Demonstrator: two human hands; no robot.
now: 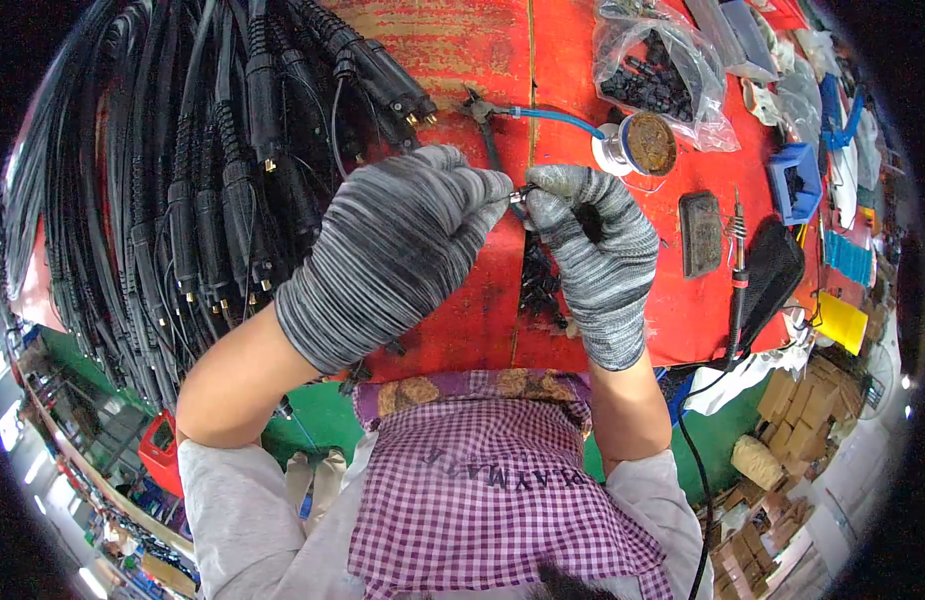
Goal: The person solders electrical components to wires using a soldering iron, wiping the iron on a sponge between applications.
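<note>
Both my hands wear grey-striped knit gloves and meet over the middle of the red table (pixel 483 320). Thumb and fingers of my left hand (pixel 393 250) are pinched at one end of a small silvery metal part (pixel 518 196). From the other side, my right hand (pixel 608 255) pinches the same piece, its remaining fingers curled. The part is mostly covered by fingertips, so its exact kind cannot be told. Just beyond the hands lie cutting pliers (pixel 480 110) with a blue handle. Small black pieces (pixel 540 280) are scattered below, between the two wrists.
Thick black cables with connector ends (pixel 183 200) cover the left side. At right are a solder spool (pixel 611 155), a round tin of brown material (pixel 650 143), a clear bag of black parts (pixel 658 85), a dark rectangular block (pixel 701 235), a soldering iron (pixel 740 285) and a blue bin (pixel 795 183).
</note>
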